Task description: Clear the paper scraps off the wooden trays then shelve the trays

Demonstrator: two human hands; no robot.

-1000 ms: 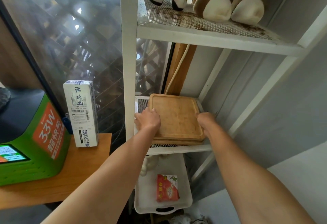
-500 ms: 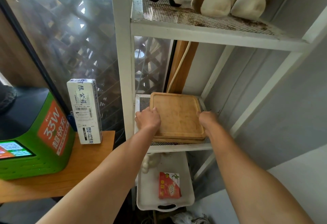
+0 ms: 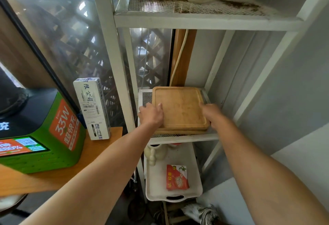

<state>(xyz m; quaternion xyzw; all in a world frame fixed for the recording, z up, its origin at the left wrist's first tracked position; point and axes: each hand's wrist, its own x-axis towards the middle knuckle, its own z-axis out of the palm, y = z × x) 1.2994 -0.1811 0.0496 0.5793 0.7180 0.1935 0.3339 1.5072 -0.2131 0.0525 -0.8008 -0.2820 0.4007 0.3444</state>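
The stacked wooden trays (image 3: pixel 179 109) lie flat on the white rack's mesh middle shelf (image 3: pixel 185 136), the left hand (image 3: pixel 151 114) and right hand (image 3: pixel 211 113) clasping their opposite side edges, fingers curled.

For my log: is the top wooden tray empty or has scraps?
Empty: the top wooden tray shows only bare wood, no scraps, on the mesh shelf.

Trays (image 3: pixel 179 109) on shelf (image 3: pixel 185 138) — between hands.
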